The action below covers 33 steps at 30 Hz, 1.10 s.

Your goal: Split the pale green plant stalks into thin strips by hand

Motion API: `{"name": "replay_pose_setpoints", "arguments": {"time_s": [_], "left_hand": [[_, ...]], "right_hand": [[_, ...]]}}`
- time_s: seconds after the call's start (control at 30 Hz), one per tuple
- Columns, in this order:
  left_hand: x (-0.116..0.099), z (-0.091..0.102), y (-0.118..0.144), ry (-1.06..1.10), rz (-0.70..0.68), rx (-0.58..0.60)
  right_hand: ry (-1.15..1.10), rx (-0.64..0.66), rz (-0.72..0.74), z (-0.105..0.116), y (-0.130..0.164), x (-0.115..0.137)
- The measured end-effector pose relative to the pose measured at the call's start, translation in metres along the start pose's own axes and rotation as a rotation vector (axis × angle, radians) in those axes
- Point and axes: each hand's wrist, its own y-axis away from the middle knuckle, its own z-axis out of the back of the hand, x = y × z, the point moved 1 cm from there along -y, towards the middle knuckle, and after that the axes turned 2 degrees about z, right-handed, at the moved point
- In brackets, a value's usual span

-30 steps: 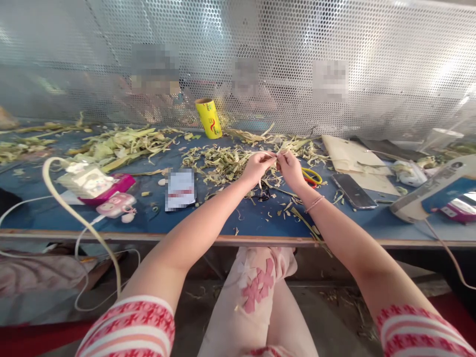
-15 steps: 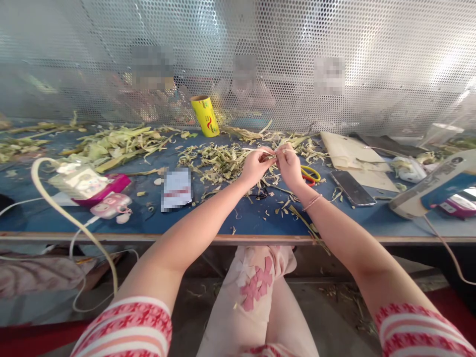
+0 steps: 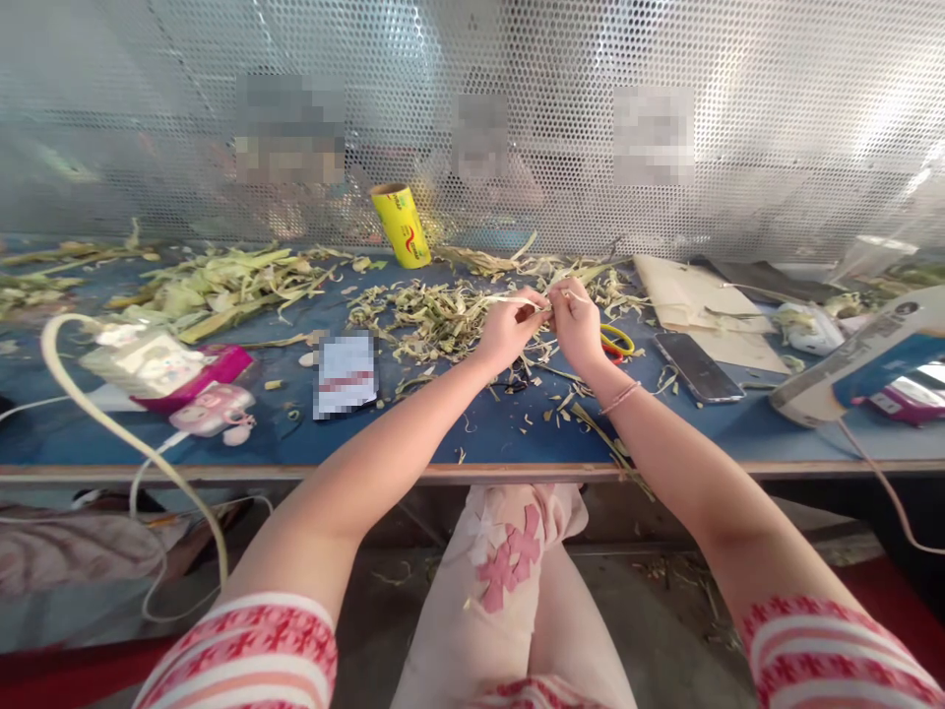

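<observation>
The left hand [image 3: 508, 330] and the right hand [image 3: 578, 320] met over the middle of the blue surface [image 3: 479, 433], toward its far edge, their fingers pinched together on a thin pale leaf strip [image 3: 544, 305] held between them just above the surface. The strip ran from one hand's fingertips to the other's, and how tightly it was gripped could not be told. A thin bracelet [image 3: 620, 397] sat on the right wrist.

Directly under and behind the hands lay a pile of dry leaf scraps [image 3: 435, 320], spreading toward the far edge. A pair of scissors with yellow and red handles [image 3: 616, 343] lay just beside the right hand, on its right. Farther right, a dark phone [image 3: 698, 366] lay flat, touching a sheet of brown paper [image 3: 694, 305] that reached back toward the far edge.

A yellow roll [image 3: 400, 225] stood tilted at the far edge, against the perforated metal screen [image 3: 738, 128]. Toward the far-left corner lay a heap of greener leaves [image 3: 221, 286]. Near the left end (closer to the near edge) a pink case [image 3: 214, 409] sat beside a white box [image 3: 144, 359], with a white cable [image 3: 133, 443] curling off the near edge. A small white card [image 3: 346, 372] lay left of the left forearm.
</observation>
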Motion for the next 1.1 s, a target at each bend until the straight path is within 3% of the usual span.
{"name": "replay_pose_setpoints", "arguments": {"time_s": [0.23,0.37,0.47,0.57,0.73,0.87,1.1], "left_hand": [[-0.001,-0.002,-0.001,0.013,0.054,-0.027],[0.002,-0.007,-0.002,0.186,0.170,-0.073],[0.005,-0.008,-0.004,0.346,0.312,-0.012],[0.005,-0.006,-0.004,0.403,0.365,0.036],[0.002,0.002,-0.006,0.245,0.232,-0.098],[0.007,0.006,-0.007,0.116,0.071,-0.113],[0.017,0.006,-0.011,0.045,0.017,-0.091]], "right_hand": [[-0.003,-0.031,0.062,-0.002,-0.004,-0.005],[-0.011,-0.056,0.053,-0.002,-0.004,-0.008],[-0.052,-0.024,0.024,-0.002,-0.003,-0.007],[-0.062,0.000,0.036,-0.004,-0.003,-0.005],[-0.184,0.115,-0.028,-0.010,-0.004,-0.007],[-0.109,0.212,-0.072,-0.010,-0.005,-0.008],[-0.012,0.180,0.052,-0.006,-0.003,-0.002]]}}
